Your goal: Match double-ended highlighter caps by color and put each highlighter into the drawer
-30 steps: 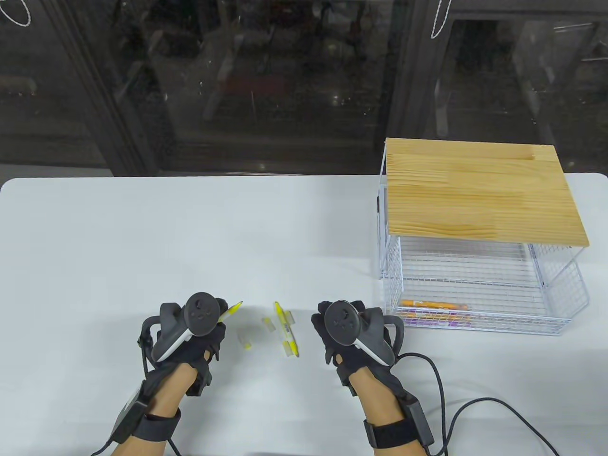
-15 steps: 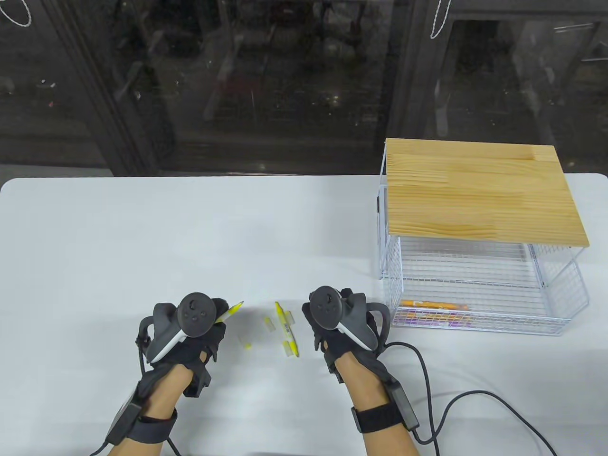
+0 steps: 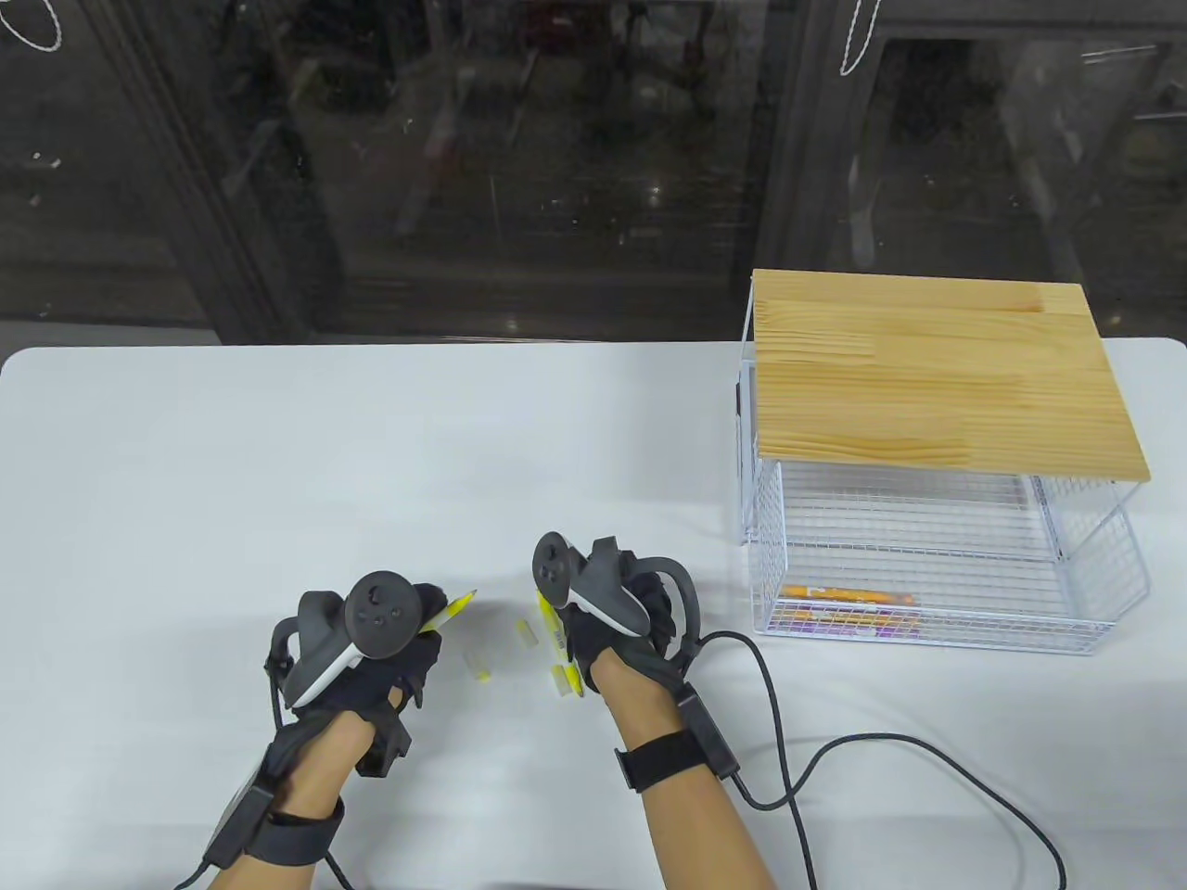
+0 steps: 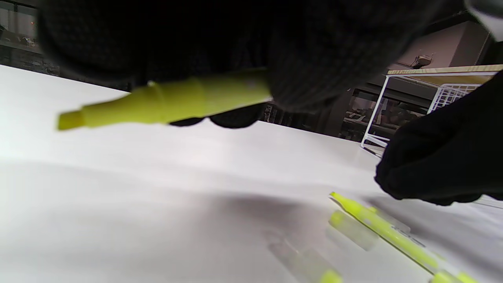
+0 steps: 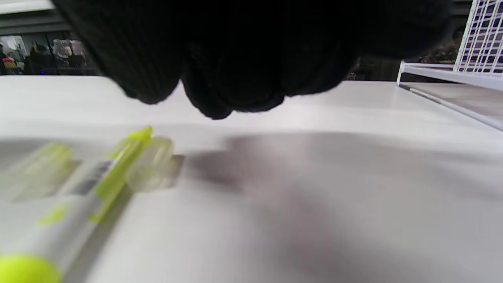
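My left hand [image 3: 371,649] grips an uncapped yellow highlighter [image 3: 452,606], tip toward 1 o'clock; my right hand [image 3: 612,616] hovers over the second highlighter [image 3: 559,643] on the table [image 3: 278,464], fingers curled, holding nothing I can see; the clear caps [image 3: 478,664] lie between the hands; the risk, I judge, is knocking one away; the wire drawer [image 3: 937,593] sits at 3 o'clock.

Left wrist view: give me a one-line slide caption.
Left hand holds an uncapped yellow highlighter above the table; a second highlighter and loose caps lie nearby.
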A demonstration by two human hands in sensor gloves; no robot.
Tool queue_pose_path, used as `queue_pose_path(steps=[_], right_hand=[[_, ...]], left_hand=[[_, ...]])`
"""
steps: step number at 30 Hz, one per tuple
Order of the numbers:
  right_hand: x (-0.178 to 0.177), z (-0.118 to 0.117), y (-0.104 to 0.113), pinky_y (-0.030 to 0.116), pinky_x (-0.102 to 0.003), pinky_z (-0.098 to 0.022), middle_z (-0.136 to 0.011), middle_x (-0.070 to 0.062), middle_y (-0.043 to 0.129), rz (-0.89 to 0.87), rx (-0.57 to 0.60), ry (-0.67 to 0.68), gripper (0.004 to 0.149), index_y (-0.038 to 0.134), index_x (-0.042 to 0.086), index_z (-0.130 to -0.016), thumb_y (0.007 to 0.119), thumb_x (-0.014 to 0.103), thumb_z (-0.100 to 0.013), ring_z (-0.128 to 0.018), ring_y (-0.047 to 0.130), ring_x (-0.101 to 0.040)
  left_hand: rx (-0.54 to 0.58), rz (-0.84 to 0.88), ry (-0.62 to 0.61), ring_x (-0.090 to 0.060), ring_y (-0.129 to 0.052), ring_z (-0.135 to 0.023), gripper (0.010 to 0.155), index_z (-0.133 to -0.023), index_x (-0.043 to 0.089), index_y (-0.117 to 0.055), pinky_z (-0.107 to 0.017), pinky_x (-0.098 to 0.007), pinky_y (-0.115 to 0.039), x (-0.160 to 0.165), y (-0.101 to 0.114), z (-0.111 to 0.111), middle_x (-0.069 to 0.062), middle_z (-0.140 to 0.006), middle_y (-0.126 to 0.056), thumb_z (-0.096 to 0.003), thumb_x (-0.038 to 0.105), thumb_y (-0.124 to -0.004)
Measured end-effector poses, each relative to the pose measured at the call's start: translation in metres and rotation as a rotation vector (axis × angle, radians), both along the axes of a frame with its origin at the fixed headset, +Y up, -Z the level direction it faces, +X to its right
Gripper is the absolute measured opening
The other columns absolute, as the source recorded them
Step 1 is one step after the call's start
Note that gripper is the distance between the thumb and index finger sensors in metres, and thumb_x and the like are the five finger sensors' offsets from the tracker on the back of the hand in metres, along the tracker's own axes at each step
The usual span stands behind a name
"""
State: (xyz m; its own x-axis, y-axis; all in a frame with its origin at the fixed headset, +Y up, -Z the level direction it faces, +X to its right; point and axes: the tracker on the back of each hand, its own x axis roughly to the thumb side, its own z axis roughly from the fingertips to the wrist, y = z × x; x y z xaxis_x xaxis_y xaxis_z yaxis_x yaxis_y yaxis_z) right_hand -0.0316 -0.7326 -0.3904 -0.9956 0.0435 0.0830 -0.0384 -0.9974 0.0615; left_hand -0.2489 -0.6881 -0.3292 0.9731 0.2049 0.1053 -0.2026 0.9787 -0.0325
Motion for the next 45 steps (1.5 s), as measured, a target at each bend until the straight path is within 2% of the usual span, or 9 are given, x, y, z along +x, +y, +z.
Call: queue_pose_path(steps=[13,20,27,30,34,38,40,42,45], right_hand=[[-0.001,-0.002,-0.009,0.084,-0.038,-0.033,-0.058,0.001,0.100,0.028,-0.018,-0.010,0.038,0.097,0.029,-0.069,0.091,0.050,-0.038,-0.049,0.093,-0.027],[0.002,-0.002,-0.010,0.083,-0.039,-0.035,-0.061,0.001,0.100,0.061,-0.014,-0.012,0.038,0.096,0.029,-0.072,0.092,0.046,-0.039,-0.051,0.093,-0.028],[0.001,-0.001,-0.013,0.083,-0.040,-0.037,-0.066,0.002,0.099,0.112,0.009,-0.010,0.043,0.094,0.030,-0.076,0.093,0.047,-0.037,-0.054,0.092,-0.028],[-0.001,-0.001,-0.013,0.082,-0.041,-0.039,-0.068,0.001,0.098,0.115,0.014,-0.010,0.040,0.095,0.031,-0.076,0.094,0.043,-0.038,-0.055,0.092,-0.029],[-0.001,-0.001,-0.013,0.080,-0.044,-0.043,-0.068,-0.003,0.096,0.102,-0.004,0.000,0.040,0.094,0.026,-0.077,0.092,0.039,-0.039,-0.060,0.089,-0.031],[0.006,-0.001,-0.006,0.071,-0.052,-0.052,-0.080,-0.004,0.087,0.057,-0.011,-0.016,0.042,0.085,0.024,-0.082,0.086,0.039,-0.043,-0.073,0.080,-0.037],[0.009,0.001,0.001,0.068,-0.055,-0.055,-0.088,-0.009,0.081,0.022,0.004,-0.029,0.043,0.080,0.025,-0.084,0.084,0.038,-0.044,-0.078,0.076,-0.041],[0.013,0.004,0.010,0.068,-0.056,-0.055,-0.094,-0.012,0.080,-0.025,0.023,-0.040,0.043,0.078,0.025,-0.085,0.083,0.037,-0.044,-0.079,0.077,-0.043],[0.021,0.009,0.022,0.074,-0.055,-0.051,-0.088,-0.008,0.091,-0.077,0.073,-0.053,0.043,0.078,0.024,-0.085,0.084,0.036,-0.043,-0.072,0.088,-0.040]], left_hand=[[-0.008,0.014,0.010,-0.033,-0.100,-0.059,0.052,-0.087,0.024,-0.086,-0.040,-0.052,-0.086,-0.003,0.000,-0.001,-0.002,-0.079,-0.099,-0.0358,0.033,-0.092],[-0.003,0.001,-0.002,-0.033,-0.100,-0.059,0.052,-0.087,0.024,-0.086,-0.040,-0.052,-0.086,0.001,0.002,0.001,-0.002,-0.079,-0.099,-0.0359,0.033,-0.092],[0.002,0.008,0.004,-0.033,-0.100,-0.059,0.052,-0.087,0.023,-0.086,-0.040,-0.052,-0.086,-0.002,0.003,0.001,-0.002,-0.079,-0.099,-0.0358,0.033,-0.092],[-0.006,0.000,-0.002,-0.033,-0.100,-0.059,0.052,-0.087,0.024,-0.086,-0.040,-0.052,-0.086,-0.001,0.001,0.001,-0.002,-0.079,-0.099,-0.0358,0.033,-0.092],[-0.005,0.002,-0.001,-0.033,-0.100,-0.059,0.052,-0.087,0.023,-0.086,-0.040,-0.052,-0.086,-0.001,0.001,0.001,-0.002,-0.079,-0.099,-0.0359,0.033,-0.092],[-0.008,0.009,0.001,-0.033,-0.100,-0.059,0.052,-0.087,0.023,-0.086,-0.040,-0.052,-0.086,-0.001,0.002,0.001,-0.002,-0.079,-0.099,-0.0359,0.033,-0.092],[-0.007,0.011,0.002,-0.034,-0.099,-0.059,0.052,-0.087,0.023,-0.085,-0.040,-0.052,-0.086,-0.002,0.002,0.000,-0.002,-0.079,-0.099,-0.0360,0.033,-0.092],[-0.007,0.013,0.002,-0.034,-0.100,-0.059,0.052,-0.087,0.023,-0.086,-0.040,-0.052,-0.086,-0.002,0.002,0.000,-0.002,-0.079,-0.099,-0.0359,0.033,-0.092],[-0.012,0.012,0.002,-0.033,-0.099,-0.059,0.052,-0.087,0.023,-0.085,-0.040,-0.052,-0.085,-0.002,0.001,0.000,-0.002,-0.079,-0.099,-0.0360,0.033,-0.092]])
